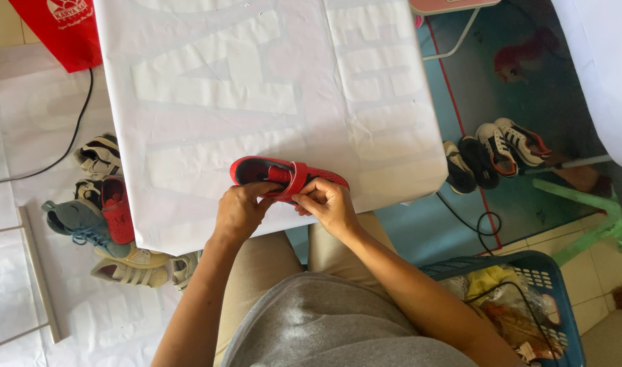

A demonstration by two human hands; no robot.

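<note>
Gripping small red fabric shoe (288,176) at near edge of white-covered desk (270,95): left hand (241,212) and right hand (329,204) both closed on shoe, strap pinched.

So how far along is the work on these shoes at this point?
Done: cannot tell; no shoe looks clearly finished. In hand: the left hand and right hand both grip the strap of the red shoe on the white-covered table. Left: apparently the shoe pile and the shoe row on the floor.

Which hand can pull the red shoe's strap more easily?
Probably the right hand: its fingertips already pinch the strap of the red shoe, while the left hand grips the shoe's side, steadying it on the white table.
</note>
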